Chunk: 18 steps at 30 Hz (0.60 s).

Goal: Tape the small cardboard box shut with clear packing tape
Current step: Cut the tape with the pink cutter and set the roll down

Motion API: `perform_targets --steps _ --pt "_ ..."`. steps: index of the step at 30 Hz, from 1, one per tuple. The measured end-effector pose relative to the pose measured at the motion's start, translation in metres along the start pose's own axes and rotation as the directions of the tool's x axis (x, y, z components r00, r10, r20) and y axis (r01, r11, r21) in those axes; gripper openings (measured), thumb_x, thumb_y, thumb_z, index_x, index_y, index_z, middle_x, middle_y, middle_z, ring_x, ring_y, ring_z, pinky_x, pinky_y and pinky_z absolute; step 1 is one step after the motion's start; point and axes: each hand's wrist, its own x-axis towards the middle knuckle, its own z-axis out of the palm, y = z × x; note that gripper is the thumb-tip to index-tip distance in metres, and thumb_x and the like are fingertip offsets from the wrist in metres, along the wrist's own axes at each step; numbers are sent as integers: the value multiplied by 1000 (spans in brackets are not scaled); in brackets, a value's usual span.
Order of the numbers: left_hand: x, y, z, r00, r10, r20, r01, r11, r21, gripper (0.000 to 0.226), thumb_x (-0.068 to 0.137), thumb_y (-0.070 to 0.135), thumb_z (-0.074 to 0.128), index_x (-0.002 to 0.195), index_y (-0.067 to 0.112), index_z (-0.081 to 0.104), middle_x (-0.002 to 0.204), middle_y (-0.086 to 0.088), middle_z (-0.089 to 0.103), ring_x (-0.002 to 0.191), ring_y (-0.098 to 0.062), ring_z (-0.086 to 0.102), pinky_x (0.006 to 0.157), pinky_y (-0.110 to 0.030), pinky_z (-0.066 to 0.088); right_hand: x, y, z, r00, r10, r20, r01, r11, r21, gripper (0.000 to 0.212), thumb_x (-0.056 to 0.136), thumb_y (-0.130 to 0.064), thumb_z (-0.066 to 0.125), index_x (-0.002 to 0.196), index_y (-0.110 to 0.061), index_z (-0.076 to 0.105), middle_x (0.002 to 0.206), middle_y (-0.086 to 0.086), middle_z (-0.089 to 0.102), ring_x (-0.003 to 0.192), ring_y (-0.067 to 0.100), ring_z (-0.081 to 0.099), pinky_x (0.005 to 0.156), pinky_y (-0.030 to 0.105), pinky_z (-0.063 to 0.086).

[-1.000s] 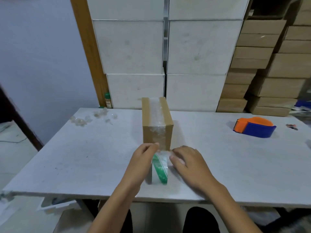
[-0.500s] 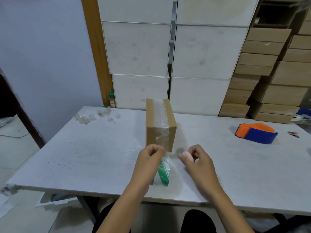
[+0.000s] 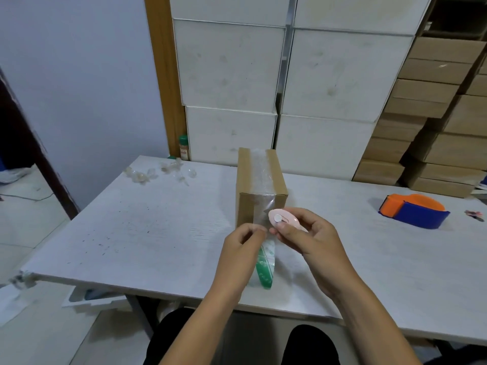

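Your left hand (image 3: pixel 243 245) pinched the tape (image 3: pixel 264 262) taut off the box (image 3: pixel 259 185); your right hand (image 3: pixel 308 239) gripped a pink cutter (image 3: pixel 283 219) against it, above the table (image 3: pixel 158 233).

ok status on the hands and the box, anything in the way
Left hand pinching clear tape strip; right hand holding small pink cutter at it. Small brown cardboard box upright, taped over top, strip uncut. Green-cored tape roll beneath hands; nothing blocking.

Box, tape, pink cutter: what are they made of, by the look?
Box: plain brown cardboard, matte, crisp folded edges. Tape: clear plastic film, glossy, wrinkled glare along the top. Pink cutter in the right hand: likely moulded plastic, smooth, with a white round button.
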Motion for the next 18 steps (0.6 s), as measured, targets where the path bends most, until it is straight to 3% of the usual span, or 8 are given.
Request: perform_targets --steps 3,6,10,13,15,18 --pt "1 -2 0 1000 12 -27 -13 1000 -23 16 102 26 65 97 23 79 93 5 77 90 -9 70 75 -21 49 -1 0 1 999 19 49 -18 1000 -21 17 99 -15 73 113 -22 80 111 5 81 105 25 80 93 34 63" --pt "0 -4 -1 998 24 -63 -28 998 -62 16 103 25 64 97 24 79 95 3 78 92 -11 70 77 -23 50 0 -2 3 995 55 79 -51 997 -60 14 104 -16 66 117 -16 72 103 5 80 87 21 80 76 28 63" --pt "-1 -5 2 999 2 -54 -9 992 -122 18 105 23 61 105 22 79 102 5 77 96 -5 68 77 -18 47 5 -7 5 991 84 104 -74 992 -104 9 105 -9 51 111 -10 58 91 5 76 62 18 59 57 28 47" --pt "-1 -7 5 997 -25 -71 13 988 -157 18 105 23 60 106 25 78 104 10 76 99 -2 67 78 -18 47 9 -12 5 995 56 88 -39 981 -188 10 102 -10 48 107 -14 56 84 4 67 59 17 49 54 25 41" --pt "0 -6 6 996 -33 -89 17 984 -176 17 104 24 61 104 27 78 102 12 75 99 -4 67 79 -19 48 10 -14 5 994 19 108 12 961 -278 6 105 -19 51 105 -20 56 89 7 70 61 17 51 56 22 44" --pt "1 -5 6 995 -47 -94 27 978 -206 15 103 27 62 106 29 77 101 13 75 98 -3 67 77 -22 48 12 -12 3 982 -57 181 133 887 -441 9 109 -37 53 105 -32 59 94 -1 73 66 9 59 66 25 48"
